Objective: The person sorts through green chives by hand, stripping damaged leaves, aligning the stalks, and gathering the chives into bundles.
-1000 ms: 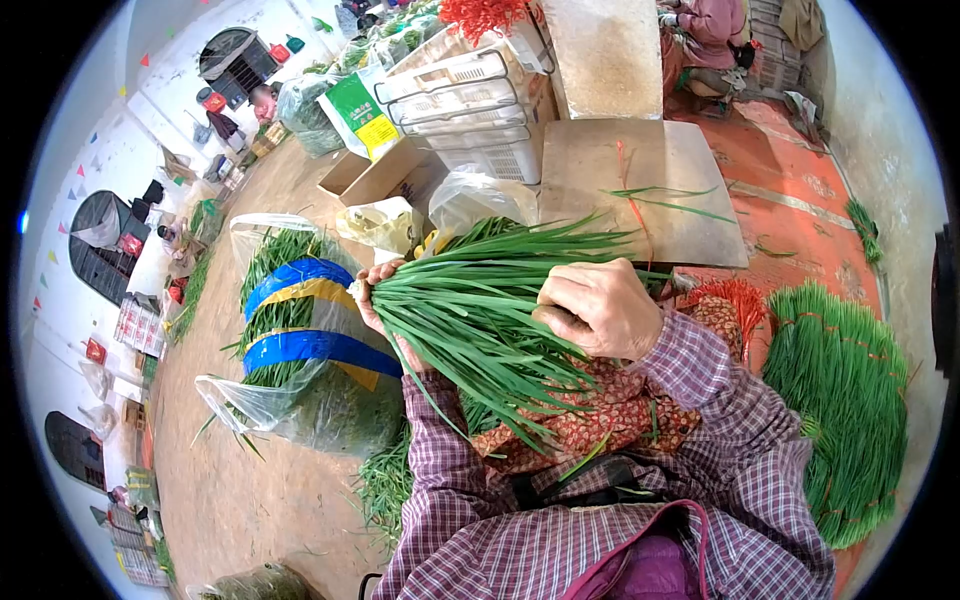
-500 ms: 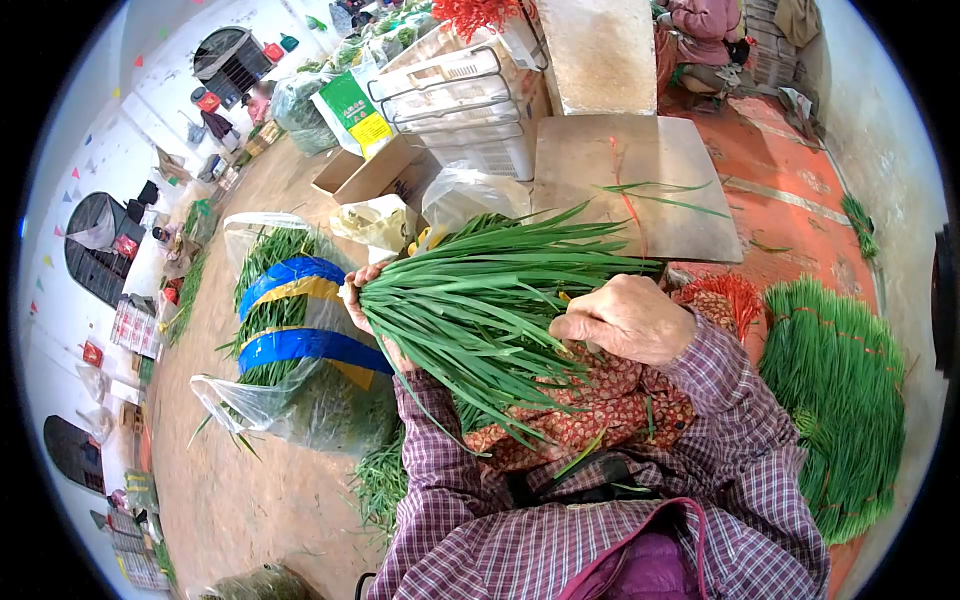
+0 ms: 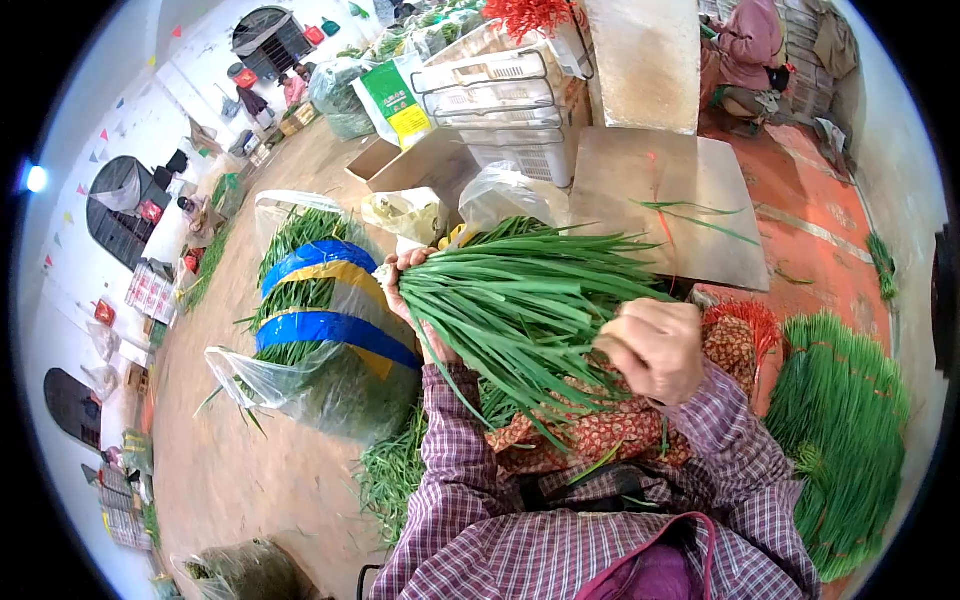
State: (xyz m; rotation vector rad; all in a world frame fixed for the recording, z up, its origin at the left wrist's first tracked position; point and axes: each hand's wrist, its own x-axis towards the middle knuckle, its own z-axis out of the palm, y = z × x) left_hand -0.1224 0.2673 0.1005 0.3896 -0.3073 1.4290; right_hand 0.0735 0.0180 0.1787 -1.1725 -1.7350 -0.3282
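Note:
A thick bunch of Chinese chives (image 3: 530, 290) lies across the middle of the head view, its long leaves fanning out to the right. Its pale stem end is gripped by my left hand (image 3: 410, 290), fingers wrapped round it. Over the leaf tips, my right hand (image 3: 655, 345) is closed, thumb against curled fingers; whatever is between them is hidden. Beneath the leaves, a red flowered cloth (image 3: 560, 435) covers my lap.
To the left lies a plastic bag of greens with blue and yellow tape (image 3: 330, 335). Ahead are a board (image 3: 640, 190) with loose leaves and red ties, and stacked crates (image 3: 495, 95). Tied chives (image 3: 840, 430) stand at right. A co-worker (image 3: 750, 45) sits at upper right.
My right hand has moved slightly right and down, away from the leaves, its fingers more curled. My left hand keeps its grip on the chives. The whole view has shifted a little.

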